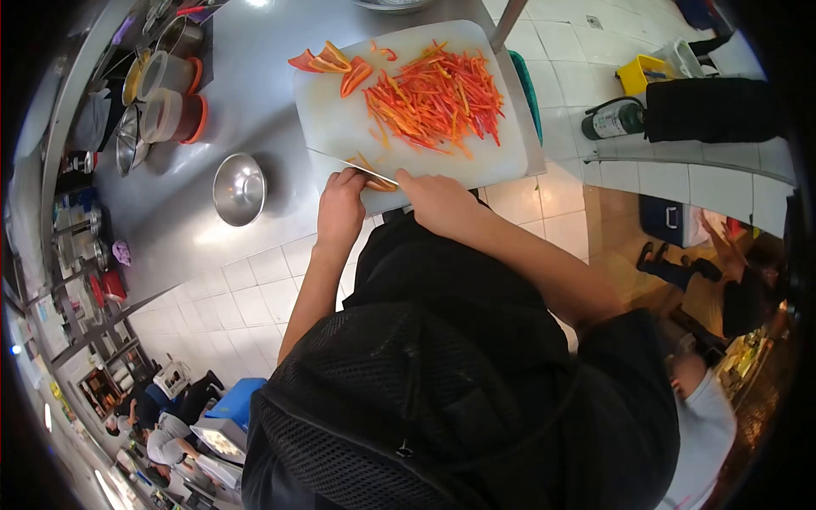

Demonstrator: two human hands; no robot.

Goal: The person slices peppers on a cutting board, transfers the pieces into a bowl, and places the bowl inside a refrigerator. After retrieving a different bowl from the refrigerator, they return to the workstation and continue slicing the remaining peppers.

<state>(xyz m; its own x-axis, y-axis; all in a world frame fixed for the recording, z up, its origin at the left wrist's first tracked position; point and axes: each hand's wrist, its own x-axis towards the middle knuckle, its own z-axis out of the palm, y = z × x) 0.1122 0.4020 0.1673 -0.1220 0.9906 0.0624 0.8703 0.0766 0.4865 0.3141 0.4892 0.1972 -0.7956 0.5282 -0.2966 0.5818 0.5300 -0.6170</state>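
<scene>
My right hand (438,202) is closed around the handle end of a kitchen knife (340,160), whose blade points left across the near edge of the white cutting board (327,115). Beneath the blade, my left hand (342,204) has its fingertips curled on a piece of bell pepper (382,184). A few thin strips lie just beyond the blade. Farther up the board is a large heap of red and orange pepper strips (438,98). Larger cut pepper pieces (330,59) rest at its far left corner.
A steel bowl (240,189) stands on the metal counter (255,102) left of the board. Plastic tubs with orange lids (174,116) and other bowls are farther left. A fire extinguisher (614,121) is at the right. Other people (170,442) are in the background.
</scene>
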